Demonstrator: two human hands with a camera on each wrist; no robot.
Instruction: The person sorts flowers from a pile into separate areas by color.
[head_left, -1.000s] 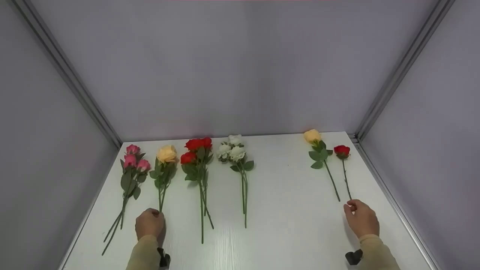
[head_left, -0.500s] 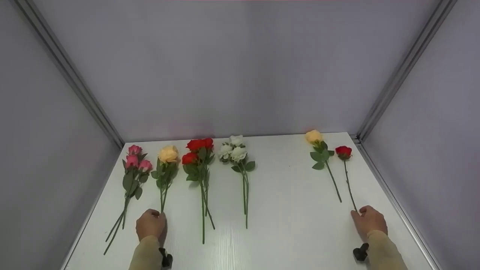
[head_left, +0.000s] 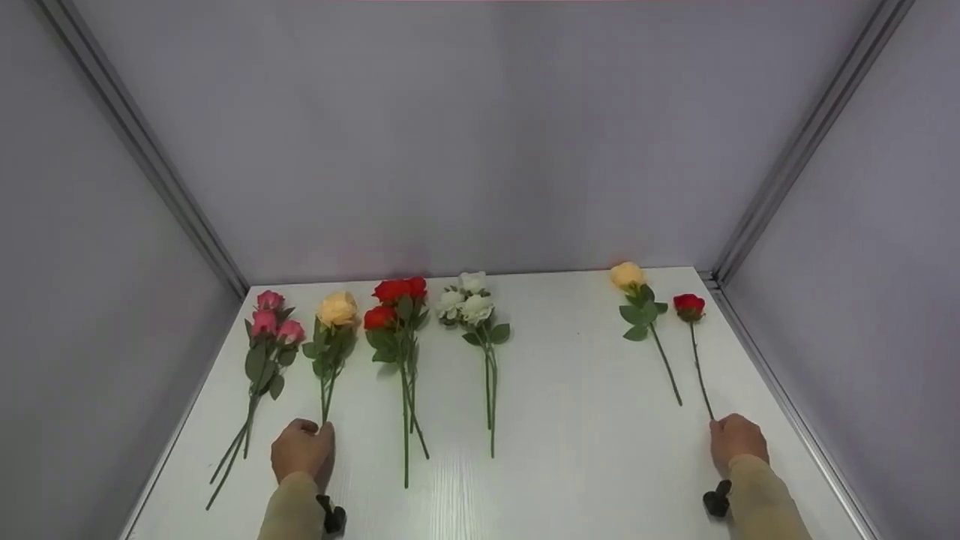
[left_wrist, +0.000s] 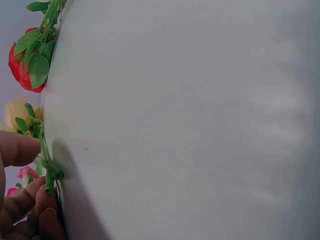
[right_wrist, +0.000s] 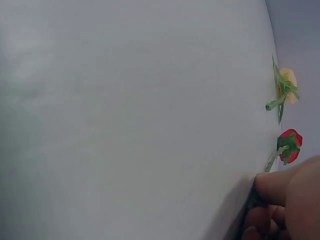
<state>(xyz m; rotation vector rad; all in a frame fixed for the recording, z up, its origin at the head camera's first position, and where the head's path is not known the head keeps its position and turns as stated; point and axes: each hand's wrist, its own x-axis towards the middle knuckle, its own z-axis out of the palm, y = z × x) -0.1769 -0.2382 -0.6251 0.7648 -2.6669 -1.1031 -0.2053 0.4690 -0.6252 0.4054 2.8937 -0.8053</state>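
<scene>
My left hand (head_left: 301, 451) holds the lower stems of the yellow roses (head_left: 336, 309) at the left. In the left wrist view, their cut stem ends (left_wrist: 52, 175) lie between the thumb and the curled fingers. My right hand (head_left: 738, 441) pinches the lower end of a single red rose (head_left: 688, 306) at the far right of the table. Its bloom points away from me, and in the right wrist view the fingers cover the stem's end. Beside it on the left lies a single yellow rose (head_left: 628, 276), untouched.
Pink roses (head_left: 264, 322) lie at the far left of the white table (head_left: 562, 420). A bunch of red roses (head_left: 394, 292) and a bunch of white roses (head_left: 474, 307) lie in the middle. Grey panels (head_left: 480, 135) enclose the back and sides.
My right hand has slid down the red rose's stem towards me and a little right, and its fingers have drawn together there. My left hand has stayed at the yellow roses' stems.
</scene>
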